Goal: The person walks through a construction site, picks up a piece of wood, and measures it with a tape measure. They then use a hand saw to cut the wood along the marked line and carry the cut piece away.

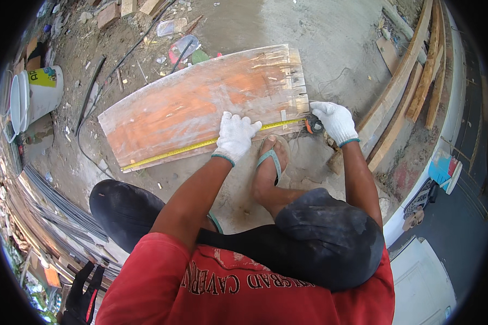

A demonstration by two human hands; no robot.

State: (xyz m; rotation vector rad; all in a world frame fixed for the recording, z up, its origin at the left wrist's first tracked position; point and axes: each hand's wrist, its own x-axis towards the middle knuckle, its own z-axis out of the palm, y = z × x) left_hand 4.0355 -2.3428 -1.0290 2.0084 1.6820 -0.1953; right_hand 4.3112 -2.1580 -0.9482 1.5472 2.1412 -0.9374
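A worn wooden board point(171, 111) with flaking orange paint and a splintered right end lies on the ground ahead of me. The yellow blade of a tape measure point(312, 124) stretches along its near edge, from the left corner to the dark and orange case at the right end. My left hand point(235, 136), in a white glove, rests over the blade with its fingers bent and the thumb out to the right. My right hand point(335, 122), also gloved, is closed beside the case; its fingertips are partly hidden.
My sandalled foot point(271, 160) stands close to the board's near edge. Long timber planks point(396, 108) lie to the right. A white bucket point(42, 92) rests on its side at the left, near a black cable point(127, 54) and scattered rubble. Thin rods point(65, 197) lie at lower left.
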